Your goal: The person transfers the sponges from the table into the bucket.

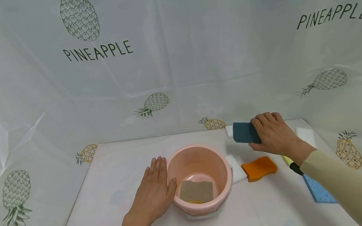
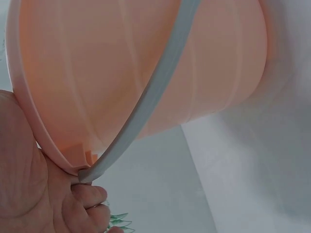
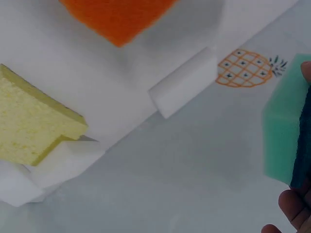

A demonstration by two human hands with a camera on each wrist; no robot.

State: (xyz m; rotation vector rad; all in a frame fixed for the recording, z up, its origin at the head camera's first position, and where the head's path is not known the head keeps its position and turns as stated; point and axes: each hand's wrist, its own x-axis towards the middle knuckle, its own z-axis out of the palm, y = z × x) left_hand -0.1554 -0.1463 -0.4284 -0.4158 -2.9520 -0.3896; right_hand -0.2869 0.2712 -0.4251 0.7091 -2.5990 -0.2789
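Observation:
A pink bucket (image 1: 193,155) with a grey handle (image 2: 146,97) stands in the middle of the table. Inside it lies a beige sponge (image 1: 196,191), with a bit of something yellow below. My left hand (image 1: 153,194) rests against the left side of the rim, its fingers straight and the thumb over the edge. Up in the air to the right of the bucket, my right hand (image 1: 275,134) grips a scouring sponge (image 1: 245,132), dark blue-green on one face and light green foam (image 3: 284,121) on the other. Below that hand an orange sponge (image 1: 259,168) lies on the table.
White blocks (image 1: 236,168) lie between bucket and orange sponge and along the back edge. A yellow sponge (image 3: 39,116) sits among white blocks (image 3: 63,162) at the right. Beneath my right forearm is a blue sponge (image 1: 319,189). A pineapple-print sheet (image 1: 170,50) hangs behind the table.

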